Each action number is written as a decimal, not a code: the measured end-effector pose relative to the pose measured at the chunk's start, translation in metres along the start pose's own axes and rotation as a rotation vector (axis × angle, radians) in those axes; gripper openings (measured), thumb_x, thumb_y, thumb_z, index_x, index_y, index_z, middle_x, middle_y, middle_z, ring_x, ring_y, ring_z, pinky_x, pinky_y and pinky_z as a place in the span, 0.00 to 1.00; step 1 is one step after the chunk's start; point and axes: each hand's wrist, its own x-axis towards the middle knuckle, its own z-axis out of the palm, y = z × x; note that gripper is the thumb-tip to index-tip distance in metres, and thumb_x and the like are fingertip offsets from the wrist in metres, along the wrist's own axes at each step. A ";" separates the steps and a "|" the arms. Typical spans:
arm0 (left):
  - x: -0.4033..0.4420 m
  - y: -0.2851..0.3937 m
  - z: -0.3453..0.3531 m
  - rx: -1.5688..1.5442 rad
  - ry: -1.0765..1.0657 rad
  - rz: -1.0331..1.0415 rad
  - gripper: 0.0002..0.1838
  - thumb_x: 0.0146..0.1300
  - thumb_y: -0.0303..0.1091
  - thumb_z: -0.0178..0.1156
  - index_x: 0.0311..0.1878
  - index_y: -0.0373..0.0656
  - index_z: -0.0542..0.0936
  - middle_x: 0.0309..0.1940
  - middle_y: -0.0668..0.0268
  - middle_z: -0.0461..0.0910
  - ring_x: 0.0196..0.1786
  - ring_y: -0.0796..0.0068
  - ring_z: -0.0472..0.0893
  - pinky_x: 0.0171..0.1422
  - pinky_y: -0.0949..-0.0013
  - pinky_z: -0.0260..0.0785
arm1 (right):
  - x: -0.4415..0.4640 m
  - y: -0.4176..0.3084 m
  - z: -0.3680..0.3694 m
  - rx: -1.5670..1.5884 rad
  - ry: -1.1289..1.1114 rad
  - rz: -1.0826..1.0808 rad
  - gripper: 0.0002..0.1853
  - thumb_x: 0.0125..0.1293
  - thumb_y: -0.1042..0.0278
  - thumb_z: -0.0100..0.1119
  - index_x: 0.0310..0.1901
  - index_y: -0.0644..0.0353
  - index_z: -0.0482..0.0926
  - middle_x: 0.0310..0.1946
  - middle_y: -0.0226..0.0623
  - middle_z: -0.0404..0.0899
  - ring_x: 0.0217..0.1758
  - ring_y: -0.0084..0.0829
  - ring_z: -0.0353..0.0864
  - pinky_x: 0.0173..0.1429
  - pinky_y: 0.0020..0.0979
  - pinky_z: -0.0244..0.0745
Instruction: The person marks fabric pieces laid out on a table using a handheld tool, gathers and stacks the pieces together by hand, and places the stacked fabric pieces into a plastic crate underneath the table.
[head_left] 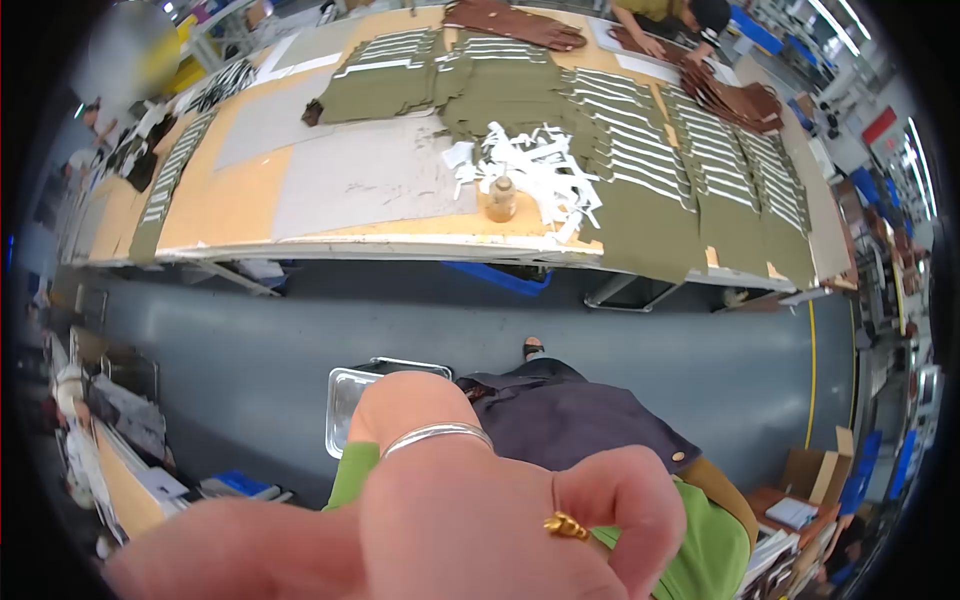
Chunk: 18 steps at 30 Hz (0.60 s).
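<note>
Blurred skin fills the bottom of the view, very close to the camera. My left hand (440, 520), with a silver bangle (437, 432) at its wrist, appears raised there, and one thick digit reaches toward the lower left. On the right is a bent, rounded part of what looks like my right hand (632, 505), beside a small gold charm (566, 526) on a thin thread. The two overlap, and their border is unclear. Most fingers are hidden or cut off, so anything held cannot be made out.
Across the aisle, a long worktable (230, 215) bears olive fabric pieces (500, 95), white strips (545, 170), a small jar (501, 200) and brown pieces (510, 22). A person (660, 20) works at its far side. A metal-framed stool (345, 400) and cardboard box (815, 475) stand nearer.
</note>
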 end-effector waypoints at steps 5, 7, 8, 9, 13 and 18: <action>0.000 -0.017 -0.017 0.137 0.027 0.053 0.40 0.68 0.59 0.54 0.77 0.60 0.49 0.64 0.69 0.59 0.45 0.77 0.72 0.50 0.64 0.56 | 0.033 -0.031 -0.042 -0.084 -0.019 0.002 0.19 0.63 0.61 0.63 0.52 0.62 0.80 0.39 0.38 0.85 0.42 0.28 0.83 0.48 0.29 0.77; 0.002 -0.025 -0.028 0.190 0.031 0.070 0.40 0.67 0.59 0.55 0.77 0.60 0.50 0.63 0.69 0.60 0.44 0.77 0.72 0.50 0.64 0.56 | 0.055 -0.071 -0.060 -0.106 -0.026 -0.089 0.19 0.63 0.61 0.63 0.52 0.62 0.80 0.39 0.37 0.85 0.42 0.27 0.83 0.48 0.29 0.77; 0.003 -0.029 -0.033 0.205 0.032 0.074 0.40 0.67 0.59 0.55 0.77 0.60 0.50 0.62 0.69 0.61 0.44 0.78 0.72 0.49 0.64 0.56 | 0.066 -0.094 -0.070 -0.113 -0.030 -0.149 0.18 0.63 0.62 0.63 0.52 0.62 0.80 0.39 0.37 0.84 0.41 0.27 0.83 0.48 0.28 0.77; 0.004 -0.035 -0.043 0.215 0.032 0.082 0.41 0.67 0.59 0.55 0.77 0.60 0.50 0.62 0.69 0.61 0.43 0.78 0.72 0.49 0.64 0.56 | 0.077 -0.119 -0.078 -0.114 -0.029 -0.214 0.18 0.63 0.62 0.62 0.52 0.62 0.80 0.39 0.37 0.84 0.41 0.27 0.83 0.48 0.28 0.77; 0.006 -0.062 -0.067 0.259 0.025 0.133 0.41 0.66 0.59 0.55 0.77 0.59 0.51 0.60 0.70 0.62 0.42 0.78 0.71 0.49 0.65 0.56 | 0.110 -0.229 -0.109 -0.138 -0.072 -0.497 0.18 0.64 0.63 0.62 0.52 0.62 0.80 0.38 0.36 0.84 0.41 0.26 0.83 0.47 0.28 0.76; 0.016 -0.097 -0.097 0.340 0.035 0.185 0.41 0.66 0.59 0.56 0.76 0.59 0.52 0.57 0.71 0.64 0.40 0.79 0.70 0.48 0.65 0.56 | 0.111 -0.332 -0.132 -0.140 -0.262 -0.701 0.17 0.65 0.64 0.62 0.53 0.62 0.79 0.38 0.35 0.84 0.41 0.24 0.82 0.47 0.27 0.76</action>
